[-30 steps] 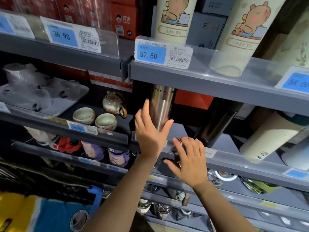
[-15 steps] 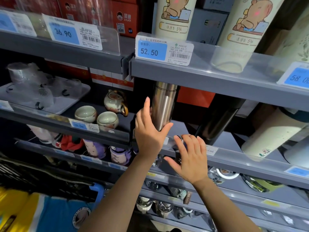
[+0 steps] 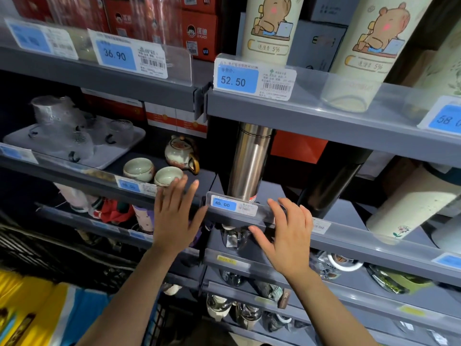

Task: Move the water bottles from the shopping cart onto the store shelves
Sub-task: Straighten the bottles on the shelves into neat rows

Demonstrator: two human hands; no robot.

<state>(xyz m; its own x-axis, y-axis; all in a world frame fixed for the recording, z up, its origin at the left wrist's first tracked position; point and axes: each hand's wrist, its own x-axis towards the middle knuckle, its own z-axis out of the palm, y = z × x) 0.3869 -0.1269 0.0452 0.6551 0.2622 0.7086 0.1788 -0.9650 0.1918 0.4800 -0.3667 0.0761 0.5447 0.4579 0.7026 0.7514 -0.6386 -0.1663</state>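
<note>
Steel bottle (image 3: 249,161) upright on grey shelf (image 3: 349,248), both hands off it.
L to R: two ceramic cups (image 3: 152,172) at front edge of adjoining shelf; left hand (image 3: 174,218) flat, fingers spread, holding nothing, just beside 45.00 price tag (image 3: 233,205); bottle stands directly behind tag at shelf's front-left corner; right hand (image 3: 289,231) fingers splayed, empty, w/ fingertips near shelf's front edge; black bottle (image 3: 329,188) further right.
</note>
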